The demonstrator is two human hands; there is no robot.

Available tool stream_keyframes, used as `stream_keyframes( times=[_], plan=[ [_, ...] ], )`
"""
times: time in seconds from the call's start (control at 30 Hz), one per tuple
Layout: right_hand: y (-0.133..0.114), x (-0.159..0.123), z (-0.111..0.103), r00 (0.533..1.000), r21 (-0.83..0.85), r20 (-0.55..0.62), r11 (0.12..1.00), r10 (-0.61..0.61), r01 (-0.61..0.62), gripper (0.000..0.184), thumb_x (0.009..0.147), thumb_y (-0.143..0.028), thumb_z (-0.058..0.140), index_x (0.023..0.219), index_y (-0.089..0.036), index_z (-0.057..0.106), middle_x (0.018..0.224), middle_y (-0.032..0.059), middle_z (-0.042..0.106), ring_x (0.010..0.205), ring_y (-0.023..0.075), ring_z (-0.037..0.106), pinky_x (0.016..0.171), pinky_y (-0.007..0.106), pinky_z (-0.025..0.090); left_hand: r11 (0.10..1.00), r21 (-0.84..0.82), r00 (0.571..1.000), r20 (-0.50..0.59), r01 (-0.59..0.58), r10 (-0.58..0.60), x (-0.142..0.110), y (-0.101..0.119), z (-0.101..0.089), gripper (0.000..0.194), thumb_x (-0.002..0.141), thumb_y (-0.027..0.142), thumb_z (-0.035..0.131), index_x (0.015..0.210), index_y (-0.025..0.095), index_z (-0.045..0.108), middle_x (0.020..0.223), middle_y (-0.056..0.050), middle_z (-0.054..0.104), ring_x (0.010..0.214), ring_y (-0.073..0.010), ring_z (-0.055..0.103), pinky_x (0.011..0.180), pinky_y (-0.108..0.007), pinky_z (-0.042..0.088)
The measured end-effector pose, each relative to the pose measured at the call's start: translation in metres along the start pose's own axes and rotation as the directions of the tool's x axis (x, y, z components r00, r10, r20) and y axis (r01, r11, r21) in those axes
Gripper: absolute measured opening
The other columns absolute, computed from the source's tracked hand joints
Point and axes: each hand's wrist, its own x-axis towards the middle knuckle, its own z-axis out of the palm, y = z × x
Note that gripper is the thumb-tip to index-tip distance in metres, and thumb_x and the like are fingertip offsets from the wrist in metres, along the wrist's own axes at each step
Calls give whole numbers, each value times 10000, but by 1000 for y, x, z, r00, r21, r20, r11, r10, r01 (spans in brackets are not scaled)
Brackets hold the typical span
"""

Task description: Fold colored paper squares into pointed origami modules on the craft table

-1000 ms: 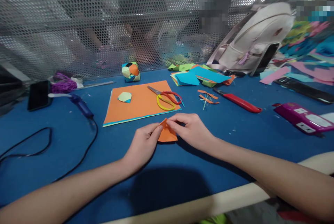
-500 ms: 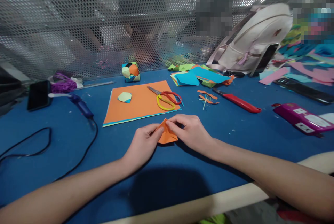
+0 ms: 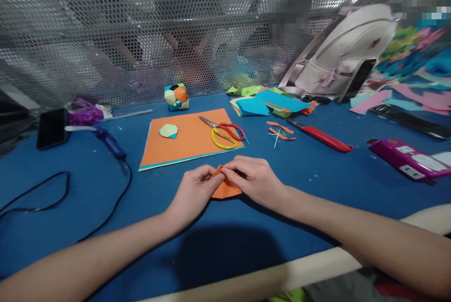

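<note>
Pinching folded orange paper [image 3: 225, 190]: left hand [image 3: 195, 191], right hand [image 3: 259, 179] | pale backpack [image 3: 355, 41]: contents hidden

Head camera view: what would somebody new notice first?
Probably the big orange sheet on the blue table, with red-and-yellow scissors mostly on it. Just nearer, the left hand and right hand pinch a small folded orange piece. A pale backpack stands at the back right.

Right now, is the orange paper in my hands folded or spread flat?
Folded. The orange paper has angled edges narrowing to a peak, pinched between your left hand and right hand.
</note>
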Motion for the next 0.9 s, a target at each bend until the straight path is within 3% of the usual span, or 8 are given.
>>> stream_keyframes(
  times=[0.27,0.57,0.73,0.9],
  plan=[
    [1,1,2,999,161,-10,986,48,-45,126,845,-134,556,853,-127,681,720,43,640,673,116,587,630,225,470,1000,-6,1000,1,-17,17,-2,3,0,228,760,335,589,646,137,598,600,34,526,579,-83,419,530,-183,341],
    [-5,5,-3,984,250,69,952,165,-178,148,853,-162,536,785,-160,667,741,26,653,697,115,588,663,238,467,999,4,999,-24,-32,32,-4,6,0,226,760,340,593,667,137,623,612,23,563,584,-92,455,535,-190,368],
    [-7,6,-5,964,141,93,955,249,-261,141,812,-180,548,687,-155,606,665,15,600,620,115,541,593,239,430,998,-46,994,-97,-44,40,-3,6,-1,245,758,372,606,695,137,632,637,12,595,591,-98,489,540,-193,389],
    [-5,4,-1,968,109,93,964,235,-244,206,801,-123,524,602,-154,565,600,-4,555,571,95,500,557,223,378,998,-29,994,-102,-51,48,-2,4,0,231,760,360,614,705,137,638,650,10,607,605,-98,504,548,-187,398]
  ],
)
